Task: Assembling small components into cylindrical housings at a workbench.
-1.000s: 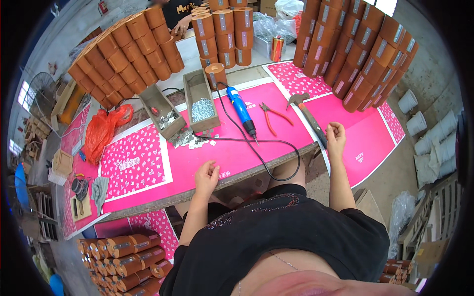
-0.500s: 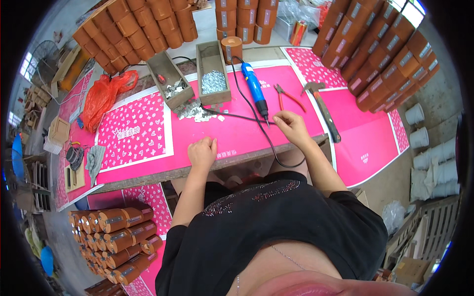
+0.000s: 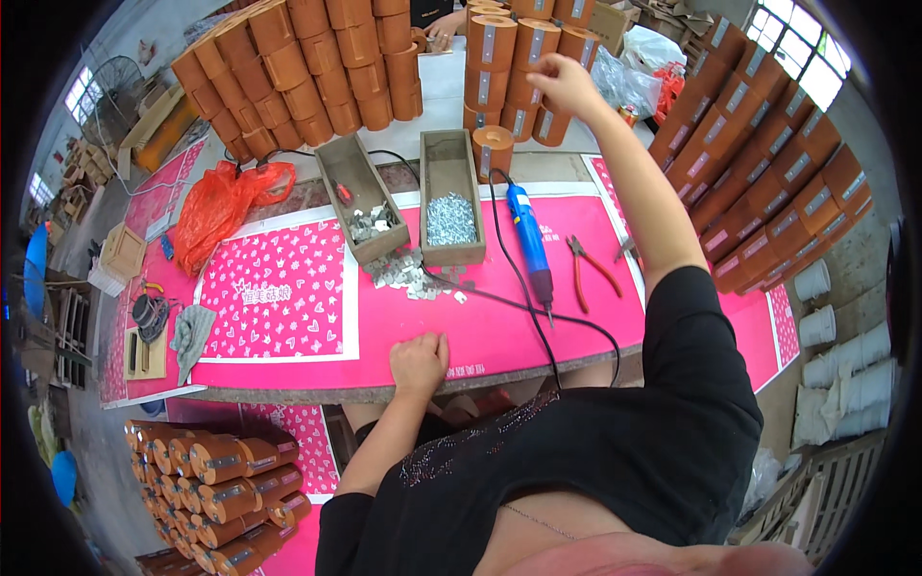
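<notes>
Across the middle, a worktable (image 3: 384,322) in pink printed sheeting. At 2 o'clock, a tall bank of brown cylinders (image 3: 759,163) with metal strips; at 11 o'clock, a curved bank of brown cylinders (image 3: 283,67). Between 7 and 8 o'clock, below table height, a pile of brown cylinders (image 3: 221,456) on their sides. Between 12 and 1 o'clock, behind the table, the middle stack of brown cylinders (image 3: 490,48), nearest to the right hand (image 3: 569,86).

Toward 10 o'clock, a crumpled red plastic bag (image 3: 226,216). At 12 o'clock, a grey trough (image 3: 454,255); just left of it, tilted, a second grey trough (image 3: 338,158).

Hands well apart from each other. Right hand raised at 1 o'clock, fingers bent in front of the middle stack; impossible to tell whether touching it or gripping anything. At 7 o'clock, left hand (image 3: 420,363) loosely curled at the table's near edge, inside of the curl hidden.

At 2 o'clock from centre, lying with tip toward the near edge, a blue electric screwdriver (image 3: 528,235), black cord looping around it. Just behind the right-hand trough, a lone upright cylinder (image 3: 493,154). At 3 o'clock, red-handled pliers (image 3: 594,274), slightly spread. At 9 o'clock, near centre, scattered metal plates (image 3: 413,278). Inside the 12 o'clock trough, silvery small hardware (image 3: 451,219).
</notes>
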Demonstrator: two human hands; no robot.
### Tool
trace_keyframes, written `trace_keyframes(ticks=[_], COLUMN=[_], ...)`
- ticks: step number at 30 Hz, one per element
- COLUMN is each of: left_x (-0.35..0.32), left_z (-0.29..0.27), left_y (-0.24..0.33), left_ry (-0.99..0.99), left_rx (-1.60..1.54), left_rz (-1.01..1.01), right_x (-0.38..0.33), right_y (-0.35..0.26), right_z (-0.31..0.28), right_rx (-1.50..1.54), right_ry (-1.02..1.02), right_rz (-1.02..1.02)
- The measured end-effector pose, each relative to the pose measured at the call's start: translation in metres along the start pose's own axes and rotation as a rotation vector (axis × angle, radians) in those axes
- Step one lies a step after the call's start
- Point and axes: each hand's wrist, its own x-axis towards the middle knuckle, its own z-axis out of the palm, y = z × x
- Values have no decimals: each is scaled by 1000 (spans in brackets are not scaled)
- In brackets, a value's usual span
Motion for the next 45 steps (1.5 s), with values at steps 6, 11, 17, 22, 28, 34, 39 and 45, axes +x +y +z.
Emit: trace_keyframes(ticks=[6,11,17,22,28,34,39,45], left_x=[4,9,4,1,-1,6,5,-9], left_z=[2,0,0,-1,-4,-1,-2,-12], left_y=[1,-1,-3,1,0,-3,0,7], left_ry=[-43,-31,19,-41,-61,-87,-46,-16], left_rx=[39,-77,-69,-53,-50,-29,-67,-634], left_rz=[-38,-48,-44,-40,-56,-30,-25,-378], right_x=[111,116,117,96,-29,-200,-288,-321], right_y=[13,-30,-2,-1,-95,-134,-153,-153], right_z=[56,67,84,61,5,-3,21,40], right_rx=[-514,-767,-773,-560,-222,101,8,16], right_ry=[135,-24,111,289,384,-351,-323,-181], right_rz=[95,343,131,-266,-715,-300,-90,-52])
